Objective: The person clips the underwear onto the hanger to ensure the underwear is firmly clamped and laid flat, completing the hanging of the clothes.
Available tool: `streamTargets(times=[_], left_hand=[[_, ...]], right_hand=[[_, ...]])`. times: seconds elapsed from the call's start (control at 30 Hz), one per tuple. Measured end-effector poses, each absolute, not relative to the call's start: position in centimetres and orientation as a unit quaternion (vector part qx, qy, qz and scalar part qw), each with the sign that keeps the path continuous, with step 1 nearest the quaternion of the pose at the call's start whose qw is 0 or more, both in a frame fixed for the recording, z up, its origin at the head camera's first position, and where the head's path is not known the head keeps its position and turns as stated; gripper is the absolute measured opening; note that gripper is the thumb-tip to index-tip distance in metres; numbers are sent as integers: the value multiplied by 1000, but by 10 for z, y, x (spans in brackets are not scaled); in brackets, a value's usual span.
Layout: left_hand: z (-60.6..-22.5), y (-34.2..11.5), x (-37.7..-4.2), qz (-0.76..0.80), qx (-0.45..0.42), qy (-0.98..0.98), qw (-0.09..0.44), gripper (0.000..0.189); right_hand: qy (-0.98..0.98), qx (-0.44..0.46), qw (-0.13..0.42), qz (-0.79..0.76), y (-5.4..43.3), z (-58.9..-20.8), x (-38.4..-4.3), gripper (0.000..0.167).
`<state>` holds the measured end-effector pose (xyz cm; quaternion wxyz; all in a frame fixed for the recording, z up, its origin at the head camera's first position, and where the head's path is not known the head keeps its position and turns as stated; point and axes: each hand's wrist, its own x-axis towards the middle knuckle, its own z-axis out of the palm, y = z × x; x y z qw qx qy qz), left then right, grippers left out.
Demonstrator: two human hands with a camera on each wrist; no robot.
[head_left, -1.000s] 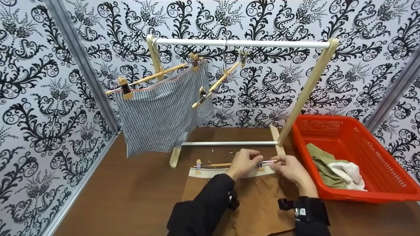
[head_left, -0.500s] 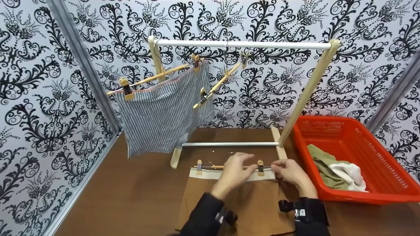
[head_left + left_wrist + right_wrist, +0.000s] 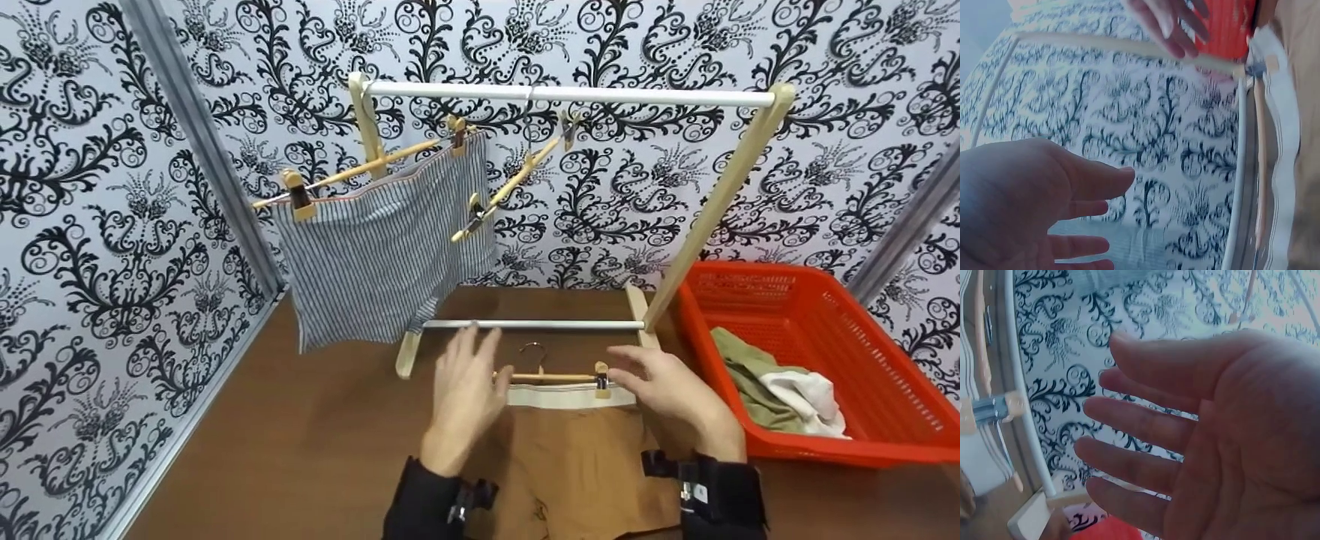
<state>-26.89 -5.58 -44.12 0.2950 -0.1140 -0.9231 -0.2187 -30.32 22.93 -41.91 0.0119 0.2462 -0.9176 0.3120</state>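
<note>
A brown garment [image 3: 585,457] with a cream waistband [image 3: 555,396] lies on the table. Along that band runs a wooden clip hanger [image 3: 562,378], its metal hook [image 3: 534,349] toward the rack. One clip [image 3: 601,381] grips the band near its right end; my left hand hides the left end. My left hand [image 3: 466,390] is raised at that left end, fingers spread and holding nothing, as the left wrist view also shows. Beside the right clip hovers my right hand [image 3: 671,382], its fingers [image 3: 1134,419] apart with nothing between them in the right wrist view.
Behind stands a rack with a white top rail [image 3: 637,95]. A striped cloth [image 3: 375,255] hangs there from a clip hanger, beside a bare hanger [image 3: 517,180]. At right, a red basket [image 3: 885,352] holds a green cloth [image 3: 754,382] and a white cloth [image 3: 810,401].
My left hand has left the right clip and moved left to the hanger's other end. My right hand has let go of the waistband's right corner and lifted slightly.
</note>
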Motion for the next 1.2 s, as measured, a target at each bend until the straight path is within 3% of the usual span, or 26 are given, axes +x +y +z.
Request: streamTargets(times=[0.17, 0.4, 0.53, 0.83, 1.2], left_hand=[[-450, -66, -274, -195, -94, -942, 256, 58], [-461, -64, -279, -200, -73, -973, 93, 69], [-466, -65, -282, -213, -56, -975, 40, 72], [-473, -73, -287, -238, -48, -970, -12, 74], [-485, -79, -292, -239, -57, -969, -22, 72]], right_hand=[[-914, 267, -24, 304, 217, -423, -305, 47], [-923, 250, -87, 278, 208, -441, -312, 51], [-923, 241, -102, 282, 208, -446, -315, 53], [-920, 252, -95, 284, 210, -453, -315, 58], [-919, 244, -111, 291, 212, -460, -319, 60]])
